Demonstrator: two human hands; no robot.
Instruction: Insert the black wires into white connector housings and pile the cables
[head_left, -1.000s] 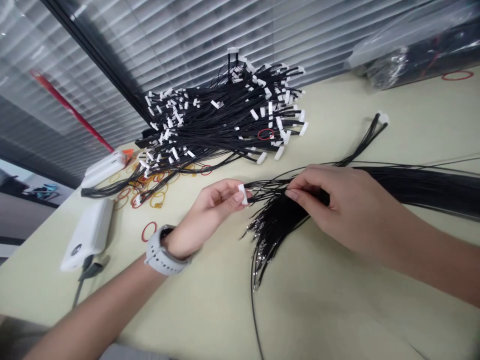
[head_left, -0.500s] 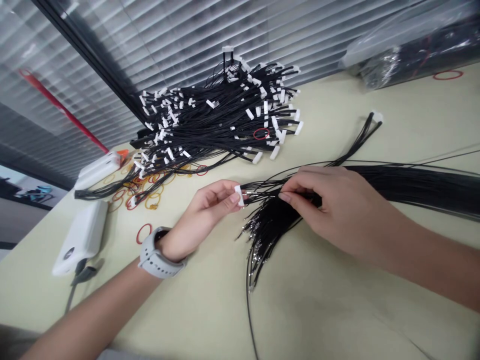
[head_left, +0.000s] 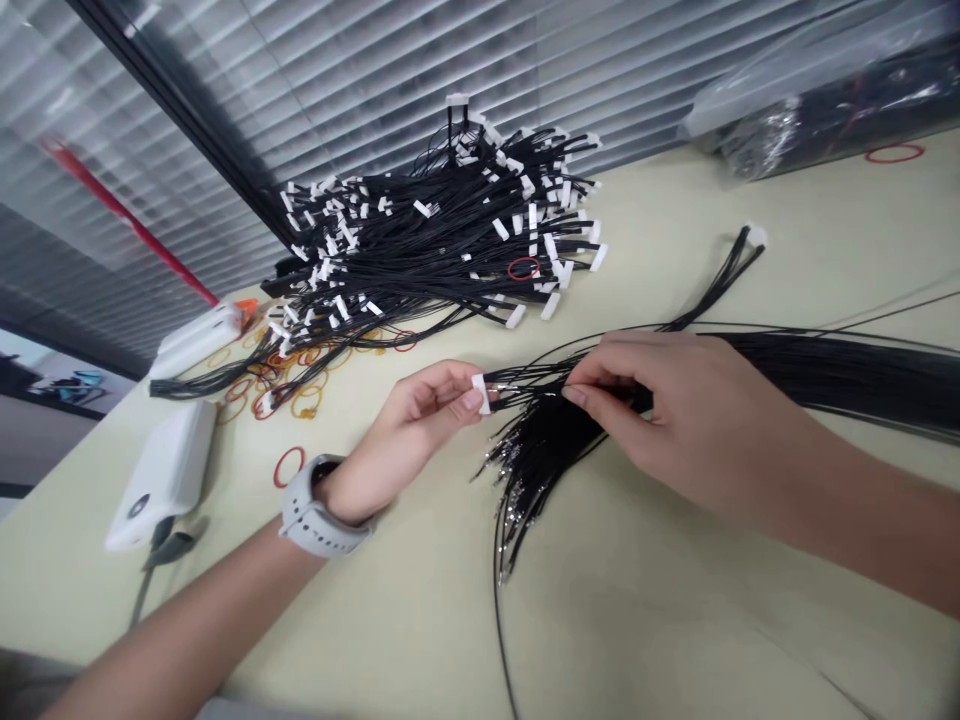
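Between the thumb and fingers of my left hand (head_left: 427, 415) is a white connector housing (head_left: 481, 394), with several black wires running from it to the right. My right hand (head_left: 675, 400) is closed in a pinch on a black wire (head_left: 551, 392), just right of the housing; its fingers hide part of the wires. Beneath that hand lies a thick bundle of loose black wires (head_left: 547, 440), their bare metal terminals (head_left: 514, 500) fanned toward me. The bundle continues right along the table. A finished-looking wire end with a white connector (head_left: 756, 237) sticks out behind my right hand.
A large heap of black cables with white connectors (head_left: 435, 230) lies at the back. Red and yellow rubber bands (head_left: 307, 385) are scattered left of it, near two white devices (head_left: 169, 470). A plastic-wrapped bundle (head_left: 832, 110) sits at the back right, before the window blinds.
Both hands have shifted very slightly to the right in the picture. My left hand still holds the connector housing and my right hand keeps its pinch.
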